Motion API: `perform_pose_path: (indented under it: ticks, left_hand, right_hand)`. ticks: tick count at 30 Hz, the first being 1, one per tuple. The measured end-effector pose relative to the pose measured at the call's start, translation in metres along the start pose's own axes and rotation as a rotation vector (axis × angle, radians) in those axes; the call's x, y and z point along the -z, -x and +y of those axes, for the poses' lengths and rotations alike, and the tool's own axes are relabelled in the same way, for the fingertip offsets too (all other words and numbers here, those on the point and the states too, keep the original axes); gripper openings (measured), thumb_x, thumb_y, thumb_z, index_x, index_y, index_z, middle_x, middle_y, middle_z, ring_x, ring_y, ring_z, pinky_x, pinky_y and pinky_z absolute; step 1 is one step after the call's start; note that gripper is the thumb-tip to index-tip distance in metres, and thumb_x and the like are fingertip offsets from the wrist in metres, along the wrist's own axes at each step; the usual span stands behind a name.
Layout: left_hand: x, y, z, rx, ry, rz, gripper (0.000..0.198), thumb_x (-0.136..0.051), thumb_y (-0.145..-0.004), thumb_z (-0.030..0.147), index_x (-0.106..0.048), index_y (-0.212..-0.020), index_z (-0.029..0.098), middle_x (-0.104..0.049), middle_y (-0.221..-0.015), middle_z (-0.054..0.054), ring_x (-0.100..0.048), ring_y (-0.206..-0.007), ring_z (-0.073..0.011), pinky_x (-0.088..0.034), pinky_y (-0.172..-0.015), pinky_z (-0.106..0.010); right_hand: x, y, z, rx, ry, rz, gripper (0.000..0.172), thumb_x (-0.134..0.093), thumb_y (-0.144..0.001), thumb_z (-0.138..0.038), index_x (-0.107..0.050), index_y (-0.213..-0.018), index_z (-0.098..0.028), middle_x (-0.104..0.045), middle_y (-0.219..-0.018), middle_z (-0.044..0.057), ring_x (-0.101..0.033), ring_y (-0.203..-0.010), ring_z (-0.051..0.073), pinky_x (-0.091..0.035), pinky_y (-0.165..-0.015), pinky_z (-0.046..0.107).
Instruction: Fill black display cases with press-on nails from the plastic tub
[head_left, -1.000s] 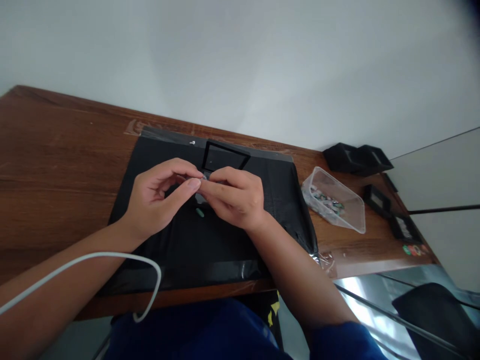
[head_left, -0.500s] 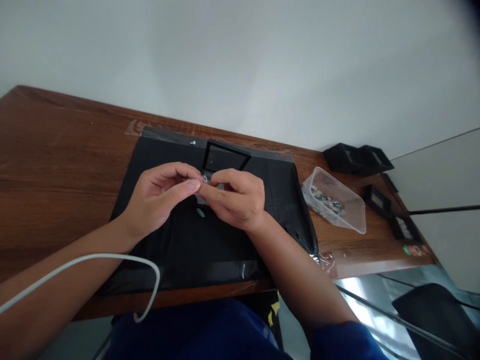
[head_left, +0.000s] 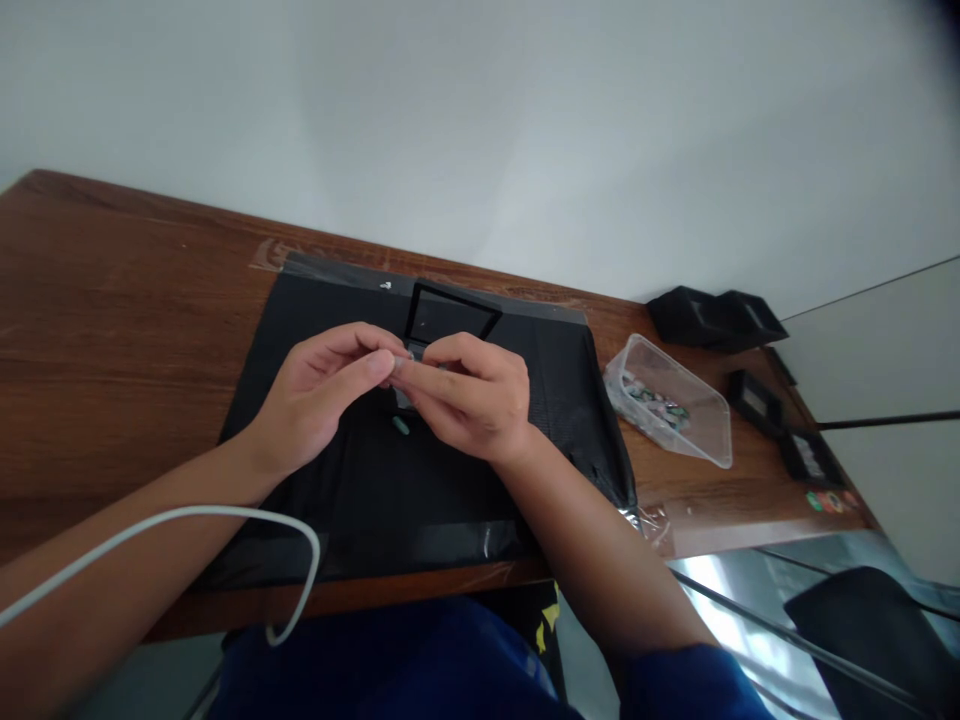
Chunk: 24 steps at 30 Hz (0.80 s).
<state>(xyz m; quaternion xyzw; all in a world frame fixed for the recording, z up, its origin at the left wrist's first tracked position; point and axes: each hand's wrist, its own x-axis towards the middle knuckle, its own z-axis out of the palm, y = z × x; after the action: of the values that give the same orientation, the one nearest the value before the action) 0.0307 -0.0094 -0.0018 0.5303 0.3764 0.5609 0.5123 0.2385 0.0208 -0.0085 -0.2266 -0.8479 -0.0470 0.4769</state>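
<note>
My left hand (head_left: 315, 395) and my right hand (head_left: 480, 400) meet fingertip to fingertip above the black mat (head_left: 360, 510). Both are closed in a pinch around something tiny. Only a pale, shiny bit of it shows between the fingers, so its kind is unclear. Just behind and partly beneath the hands stands a black-framed case (head_left: 497, 318), its clear-looking panel tilted up and its lower part mostly covered by my fingers. A small green oblong piece (head_left: 401, 425) lies on the mat below my fingertips.
A clear plastic tub (head_left: 709, 425) with many small pieces stands right of the mat. Black bins (head_left: 690, 315) and smaller black trays (head_left: 810, 455) are farther right. A white cable (head_left: 225, 511) crosses my left forearm. A tiny white piece (head_left: 385, 286) lies at the mat's back edge.
My left thumb has shifted slightly up and left, and the shiny bit between the fingertips is more covered. Both hands otherwise stay in place.
</note>
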Motion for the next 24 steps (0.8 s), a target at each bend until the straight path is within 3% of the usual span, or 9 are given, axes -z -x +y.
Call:
perform_pose_path:
  ticks: [4,8,11,13,16,18,21,24]
  left_hand:
    - [0.002,0.000,0.000,0.001,0.021,-0.015,0.044,-0.088,-0.094,0.072,-0.092,-0.095,0.028,-0.083,-0.089,-0.006,-0.072,-0.080,-0.0214,-0.061,-0.073,-0.033]
    - [-0.001,0.000,-0.002,0.031,0.022,-0.017,0.050,-0.090,-0.092,0.074,-0.088,-0.088,0.024,-0.072,-0.072,-0.003,-0.061,-0.064,-0.0175,-0.051,-0.056,-0.030]
    - [-0.002,-0.001,-0.004,0.034,-0.020,0.017,0.058,-0.081,-0.095,0.081,-0.085,-0.085,0.024,-0.071,-0.073,-0.004,-0.060,-0.065,-0.0182,-0.047,-0.054,-0.030]
    - [0.002,-0.003,-0.002,0.031,-0.049,0.058,0.052,-0.080,-0.098,0.076,-0.085,-0.085,0.025,-0.074,-0.079,-0.005,-0.060,-0.068,-0.0181,-0.048,-0.057,-0.031]
    - [0.015,-0.009,0.008,0.038,-0.159,0.065,0.029,-0.090,-0.096,0.055,-0.085,-0.087,0.028,-0.078,-0.085,-0.003,-0.059,-0.068,-0.0167,-0.049,-0.062,-0.031]
    - [0.029,-0.014,0.015,0.064,-0.373,-0.090,0.027,-0.091,-0.092,0.056,-0.087,-0.092,0.029,-0.077,-0.081,-0.002,-0.063,-0.069,-0.0185,-0.050,-0.063,-0.031]
    - [0.054,-0.020,0.020,0.197,-0.626,-0.396,0.033,-0.095,-0.081,0.061,-0.090,-0.089,0.030,-0.070,-0.065,0.001,-0.059,-0.056,-0.0180,-0.045,-0.051,-0.029]
    - [0.075,-0.023,0.019,0.271,-0.772,-0.541,0.033,-0.104,-0.066,0.048,-0.092,-0.091,0.030,-0.073,-0.069,0.002,-0.064,-0.058,-0.0176,-0.047,-0.050,-0.026]
  right_hand:
    - [-0.003,-0.001,-0.002,-0.019,-0.079,0.061,0.025,-0.067,-0.117,-0.025,-0.091,-0.120,-0.029,-0.071,-0.094,-0.002,-0.064,-0.071,0.006,-0.056,-0.069,0.020]
    - [-0.004,-0.002,0.000,-0.042,-0.132,0.080,0.021,-0.070,-0.116,-0.024,-0.091,-0.119,-0.025,-0.072,-0.093,-0.002,-0.064,-0.070,0.006,-0.055,-0.066,0.019]
    - [-0.002,-0.003,0.004,-0.056,-0.165,0.091,0.019,-0.071,-0.115,-0.023,-0.090,-0.119,-0.023,-0.074,-0.093,-0.001,-0.066,-0.072,0.007,-0.054,-0.065,0.019]
    - [0.002,-0.005,0.007,-0.103,-0.151,0.075,0.018,-0.072,-0.114,-0.024,-0.090,-0.120,-0.023,-0.075,-0.093,0.000,-0.067,-0.073,0.008,-0.054,-0.065,0.020]
    - [0.007,-0.007,0.010,-0.178,-0.122,0.027,0.019,-0.072,-0.114,-0.026,-0.089,-0.118,-0.021,-0.078,-0.092,0.002,-0.067,-0.072,0.010,-0.055,-0.066,0.023]
    - [0.010,-0.008,0.011,-0.198,-0.130,0.000,0.019,-0.070,-0.114,-0.026,-0.089,-0.115,-0.020,-0.080,-0.091,0.003,-0.067,-0.070,0.010,-0.056,-0.066,0.023]
    - [0.012,-0.010,0.011,-0.196,-0.159,-0.008,0.019,-0.070,-0.114,-0.026,-0.087,-0.113,-0.020,-0.081,-0.089,0.002,-0.066,-0.068,0.010,-0.055,-0.066,0.023]
    - [0.013,-0.011,0.012,-0.190,-0.168,0.003,0.019,-0.070,-0.114,-0.026,-0.087,-0.111,-0.019,-0.082,-0.088,0.002,-0.064,-0.066,0.009,-0.054,-0.066,0.022]
